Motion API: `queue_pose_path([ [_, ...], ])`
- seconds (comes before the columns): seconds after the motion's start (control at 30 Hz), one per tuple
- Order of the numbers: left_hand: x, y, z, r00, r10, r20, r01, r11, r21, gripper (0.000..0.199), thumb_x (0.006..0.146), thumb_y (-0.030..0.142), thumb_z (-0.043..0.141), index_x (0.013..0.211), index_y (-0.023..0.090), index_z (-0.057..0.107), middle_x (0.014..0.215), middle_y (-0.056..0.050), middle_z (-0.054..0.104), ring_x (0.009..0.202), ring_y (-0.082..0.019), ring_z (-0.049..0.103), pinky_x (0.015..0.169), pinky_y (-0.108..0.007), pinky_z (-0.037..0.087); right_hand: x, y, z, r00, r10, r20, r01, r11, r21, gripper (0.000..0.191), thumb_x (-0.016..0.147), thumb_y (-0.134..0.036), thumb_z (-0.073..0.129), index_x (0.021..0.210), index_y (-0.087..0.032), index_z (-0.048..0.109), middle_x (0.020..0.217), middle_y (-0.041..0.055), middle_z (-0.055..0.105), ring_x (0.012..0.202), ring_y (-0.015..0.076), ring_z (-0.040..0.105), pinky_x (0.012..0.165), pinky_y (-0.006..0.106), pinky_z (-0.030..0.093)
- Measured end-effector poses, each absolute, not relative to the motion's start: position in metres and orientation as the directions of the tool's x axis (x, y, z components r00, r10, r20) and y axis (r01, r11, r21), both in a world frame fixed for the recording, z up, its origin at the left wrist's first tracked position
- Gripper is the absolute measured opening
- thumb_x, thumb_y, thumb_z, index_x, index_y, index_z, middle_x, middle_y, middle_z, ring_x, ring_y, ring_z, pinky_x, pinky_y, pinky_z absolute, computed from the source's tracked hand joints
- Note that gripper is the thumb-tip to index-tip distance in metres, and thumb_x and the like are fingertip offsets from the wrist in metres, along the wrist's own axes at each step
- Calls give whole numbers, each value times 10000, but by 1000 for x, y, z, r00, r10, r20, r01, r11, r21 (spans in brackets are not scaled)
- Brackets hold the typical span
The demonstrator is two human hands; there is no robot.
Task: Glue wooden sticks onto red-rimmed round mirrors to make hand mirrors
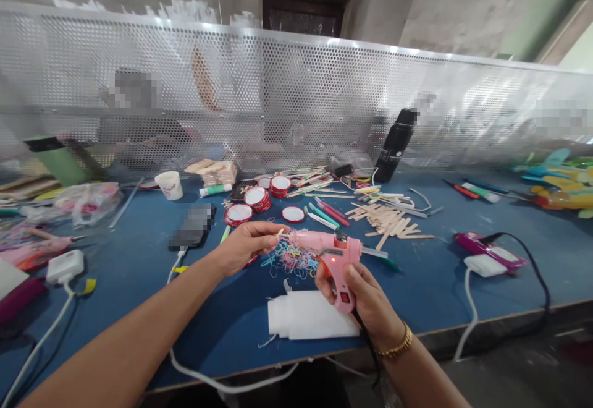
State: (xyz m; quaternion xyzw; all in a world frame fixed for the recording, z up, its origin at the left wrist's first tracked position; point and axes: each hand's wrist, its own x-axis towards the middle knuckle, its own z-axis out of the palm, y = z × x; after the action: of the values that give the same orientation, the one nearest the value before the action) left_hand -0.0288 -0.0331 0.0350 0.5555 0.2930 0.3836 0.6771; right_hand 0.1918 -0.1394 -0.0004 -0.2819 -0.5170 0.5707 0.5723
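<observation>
My right hand (364,290) grips a pink hot glue gun (327,246) by its handle, with fingers at the trigger. A clear glue stick (375,252) pokes out of the gun's back end, and a small orange light glows on its side. At the nozzle, my left hand (248,244) pinches a small pale stick (280,233), of which only the tip shows. Below the gun lies a heap of coloured rubber bands (294,256). A folded white cloth-like piece (310,315) lies in front of it, near the table edge.
Wooden craft sticks (389,219), several markers (328,211) and red-rimmed round pieces (256,198) lie behind my hands. A phone (194,225) and paper cup (169,185) are left. A black bottle (396,145) stands by the perforated metal screen (306,86). Purple power strip (486,250) sits right.
</observation>
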Motion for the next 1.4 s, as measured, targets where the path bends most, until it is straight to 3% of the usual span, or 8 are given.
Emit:
queue_pose_path([
  [1.4,-31,-30,33,553,832,34,-226,111,968,316,634,200,829,942,149,779,688,-18,601,602,-68,464,531,-194,368,195,-136,-5,-131,957,260,-330,205,-921,482,875,-603,545,820,-144,679,605,14,531,558,114,436,539,247,322],
])
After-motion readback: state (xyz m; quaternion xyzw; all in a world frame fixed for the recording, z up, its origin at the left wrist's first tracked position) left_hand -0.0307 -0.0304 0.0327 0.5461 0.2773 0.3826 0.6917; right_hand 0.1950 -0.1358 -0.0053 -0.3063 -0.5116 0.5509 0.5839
